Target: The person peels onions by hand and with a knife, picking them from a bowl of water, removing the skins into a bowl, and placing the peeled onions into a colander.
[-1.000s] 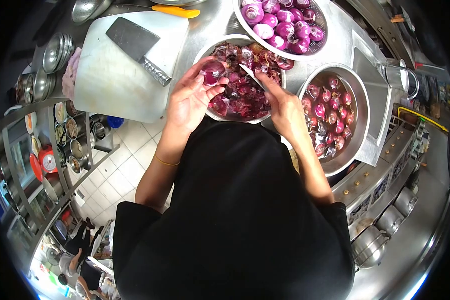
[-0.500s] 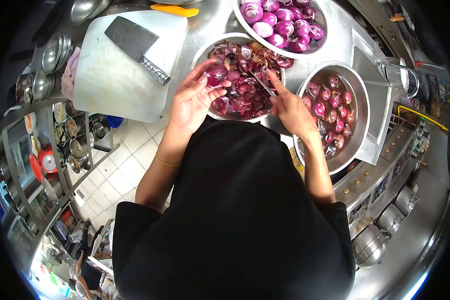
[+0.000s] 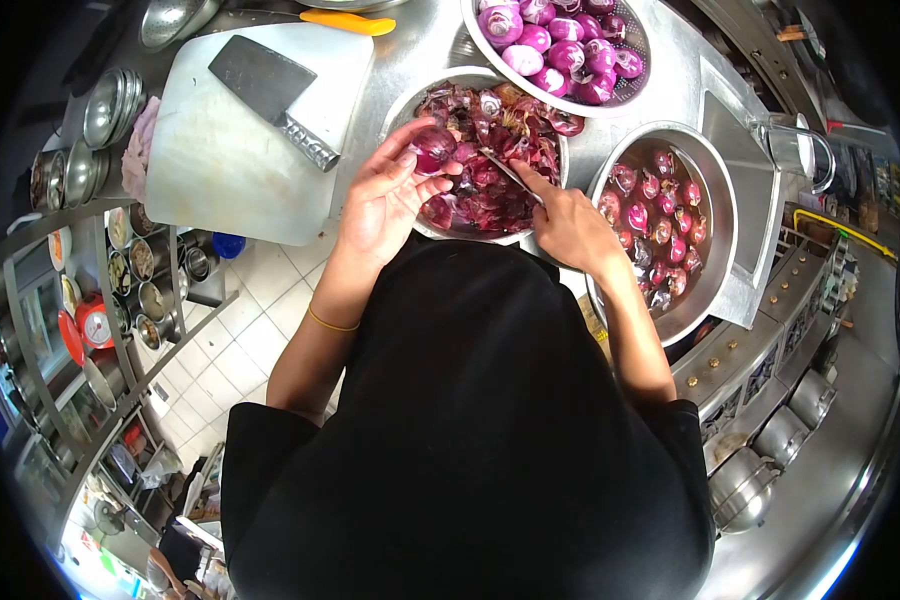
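My left hand (image 3: 375, 205) is holding a round purple onion (image 3: 433, 150), likely slick, best side-gripped; right hand (image 3: 576, 232), thin metal knife (image 3: 511, 175).

My left hand (image 3: 372, 205) is turned palm up, fingers curled and thumb bent inward, near the desk's front edge. My right hand (image 3: 573, 228) is closed, index finger stretched forward. Both elbows are bent, my forearms angling inward toward each other.
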The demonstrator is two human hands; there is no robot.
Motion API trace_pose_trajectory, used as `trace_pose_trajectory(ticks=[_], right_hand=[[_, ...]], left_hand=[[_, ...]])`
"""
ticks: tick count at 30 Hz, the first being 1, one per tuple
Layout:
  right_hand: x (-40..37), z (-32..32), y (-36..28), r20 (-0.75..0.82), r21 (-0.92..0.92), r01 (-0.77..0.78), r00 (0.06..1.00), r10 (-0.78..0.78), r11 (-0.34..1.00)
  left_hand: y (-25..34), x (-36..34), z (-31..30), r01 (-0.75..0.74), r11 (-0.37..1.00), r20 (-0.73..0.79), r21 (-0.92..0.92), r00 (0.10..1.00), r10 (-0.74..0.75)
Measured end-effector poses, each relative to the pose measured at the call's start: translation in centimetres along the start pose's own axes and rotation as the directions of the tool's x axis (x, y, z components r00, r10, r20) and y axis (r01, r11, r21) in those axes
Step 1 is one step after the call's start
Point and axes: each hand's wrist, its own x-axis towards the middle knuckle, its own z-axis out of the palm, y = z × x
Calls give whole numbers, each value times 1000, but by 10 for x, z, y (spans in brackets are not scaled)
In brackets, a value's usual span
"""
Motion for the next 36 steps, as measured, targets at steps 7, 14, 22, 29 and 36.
trace_pose_trajectory(ticks=[7, 14, 22, 29, 36], right_hand=[[-16, -10, -11, -113, 53, -24, 993, 30, 998], [-23, -20, -36, -417, 382, 202, 908, -27, 902], [-14, -4, -52, -435, 188, 438, 840, -325, 879], [-15, -6, -52, -439, 197, 424, 845, -307, 884], [-16, -7, -53, -398, 186, 424, 857, -327, 886]], left_hand=[[-1, 0, 1, -27, 1000, 2, -7, 1000, 28], [2, -2, 11, -41, 999, 0, 27, 999, 41], [2, -5, 27, -17, 992, 16, -124, 1000, 20], [3, -6, 26, -76, 997, 126, -11, 989, 77], [5, -5, 28, -37, 998, 142, -58, 989, 45]])
